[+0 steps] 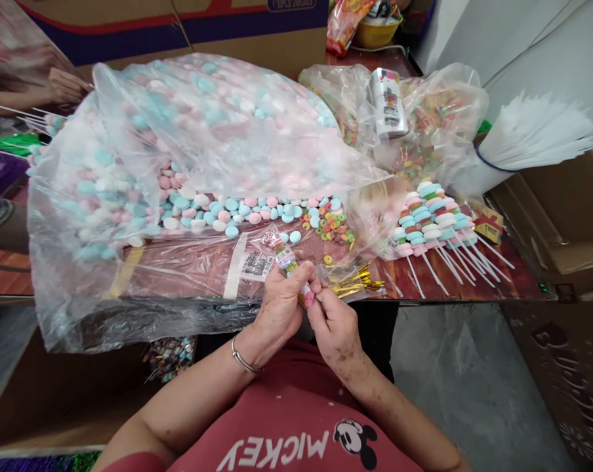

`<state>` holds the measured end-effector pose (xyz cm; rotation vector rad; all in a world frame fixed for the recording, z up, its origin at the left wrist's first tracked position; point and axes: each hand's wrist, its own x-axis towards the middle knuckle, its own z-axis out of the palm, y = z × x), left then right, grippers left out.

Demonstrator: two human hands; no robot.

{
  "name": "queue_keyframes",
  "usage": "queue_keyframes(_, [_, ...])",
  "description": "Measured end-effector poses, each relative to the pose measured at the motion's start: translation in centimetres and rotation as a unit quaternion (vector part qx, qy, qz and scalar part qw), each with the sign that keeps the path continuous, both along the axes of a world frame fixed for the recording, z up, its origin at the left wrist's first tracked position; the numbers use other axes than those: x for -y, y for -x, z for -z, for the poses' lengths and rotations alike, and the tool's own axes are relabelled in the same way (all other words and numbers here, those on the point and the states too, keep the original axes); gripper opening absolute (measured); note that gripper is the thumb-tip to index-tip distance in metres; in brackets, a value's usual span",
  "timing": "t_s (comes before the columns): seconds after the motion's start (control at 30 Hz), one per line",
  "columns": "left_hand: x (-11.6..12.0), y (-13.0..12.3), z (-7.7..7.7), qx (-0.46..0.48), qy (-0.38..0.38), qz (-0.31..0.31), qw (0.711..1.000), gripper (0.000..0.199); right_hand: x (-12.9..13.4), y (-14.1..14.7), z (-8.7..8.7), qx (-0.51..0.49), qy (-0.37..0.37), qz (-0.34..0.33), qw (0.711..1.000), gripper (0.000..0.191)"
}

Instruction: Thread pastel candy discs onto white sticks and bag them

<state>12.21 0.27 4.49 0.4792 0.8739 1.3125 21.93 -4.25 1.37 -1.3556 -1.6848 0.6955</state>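
Note:
My left hand (pixel 283 303) is wrapped round a candy skewer (pixel 287 258) in a clear printed wrapper, its top pointing away from me. My right hand (pixel 333 320) pinches the near, gathered end of that wrapper, close to my left thumb. Whether a tie is between the right fingers is hidden. Just beyond the hands lie gold twist ties (pixel 359 280) on a small plastic bag. Loose ring candies (pixel 333 226) and pink, white and blue round candies (pixel 222 216) spill out on the table behind.
A large clear bag of round candies (pixel 218 131) covers the table's left and middle. At right are a stack of candy skewers (pixel 431 219), a roll of printed wrappers (pixel 388 103) and a tub of white sticks (pixel 532 137). Another person's hand (pixel 67 86) works at far left.

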Motion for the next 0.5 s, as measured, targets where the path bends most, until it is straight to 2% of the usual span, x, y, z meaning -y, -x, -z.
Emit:
queue_keyframes(0.07, [-0.5,0.6,-0.2,0.011,-0.003,-0.02,1.0,0.034,0.2,-0.2,0.0,-0.015,0.01,-0.013,1.0,0.015])
queue_keyframes(0.17, [-1.1,1.2,-0.3,0.025,-0.007,-0.051,0.998,0.04,0.6,-0.4,0.0,0.035,-0.033,-0.015,0.999,0.017])
queue_keyframes(0.27, [-0.9,0.9,-0.4,0.03,-0.023,-0.034,0.999,0.035,0.5,-0.1,0.1,0.106,-0.097,-0.005,0.99,0.024])
queue_keyframes(0.33, [-0.3,0.4,-0.3,0.031,-0.022,-0.015,0.999,0.03,0.1,0.2,0.1,0.119,-0.12,0.001,0.986,0.025])
queue_keyframes(0.5, [0.5,0.2,0.1,-0.02,-0.011,-0.023,0.999,0.031,-0.7,0.3,-0.2,0.066,-0.086,-0.026,0.994,0.024])
